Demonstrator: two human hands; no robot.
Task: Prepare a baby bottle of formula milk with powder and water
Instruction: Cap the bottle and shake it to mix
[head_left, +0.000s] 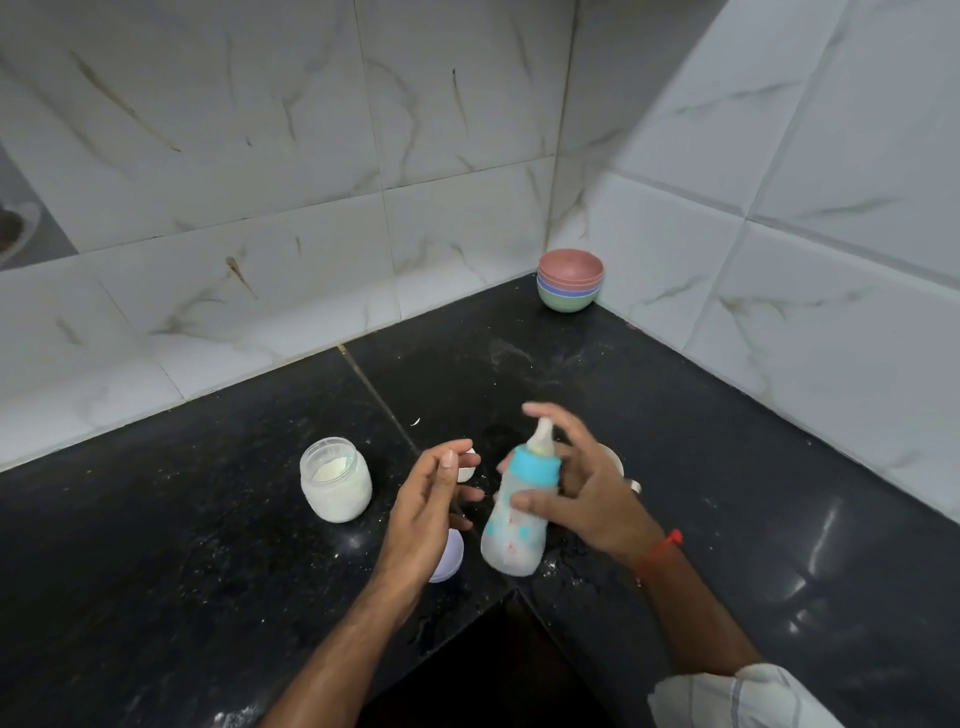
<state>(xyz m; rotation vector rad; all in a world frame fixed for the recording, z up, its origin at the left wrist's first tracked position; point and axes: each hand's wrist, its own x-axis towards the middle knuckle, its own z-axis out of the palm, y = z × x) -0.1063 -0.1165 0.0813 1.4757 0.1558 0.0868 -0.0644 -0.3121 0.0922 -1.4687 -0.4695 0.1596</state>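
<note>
On the black desk (208, 519), corner of a tiled wall:
Baby bottle (519, 512): tilted, blue collar and teat on, milky inside, held above the desk edge.
Right hand (587, 493): fingers clamped round the bottle.
Left hand (431, 499): just beside the bottle, fingers apart, holding nothing.
Powder jar (336, 478): open, left of the hands.
Lilac lid (449, 558): under the left wrist.
Stacked bowls (570, 280): far corner.

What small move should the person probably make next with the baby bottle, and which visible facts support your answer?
Probably keep shaking the baby bottle. The right hand grips it tilted above the counter, its blue collar and teat are already on, and the contents look milky. The left hand is open and empty beside it, and the powder jar stands apart, uncapped.
</note>
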